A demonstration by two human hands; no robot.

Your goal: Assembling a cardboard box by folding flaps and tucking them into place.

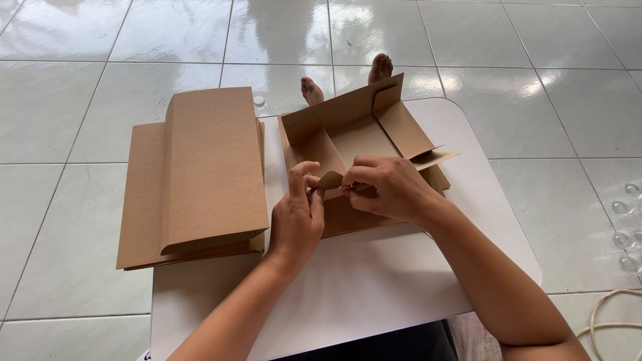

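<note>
Cardboard box (348, 137) half-formed, far walls standing, near flap (330, 179) being pinched by left hand (297, 217) and right hand (388, 187) fingers, folding unfinished.

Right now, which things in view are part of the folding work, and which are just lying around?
In use:
- half-folded cardboard box, a flap pinched by the left hand and right hand
- stack of flat cardboard blanks
- white board under them

Lying about:
- cord on the tiled floor
- clear cups, far right
</note>
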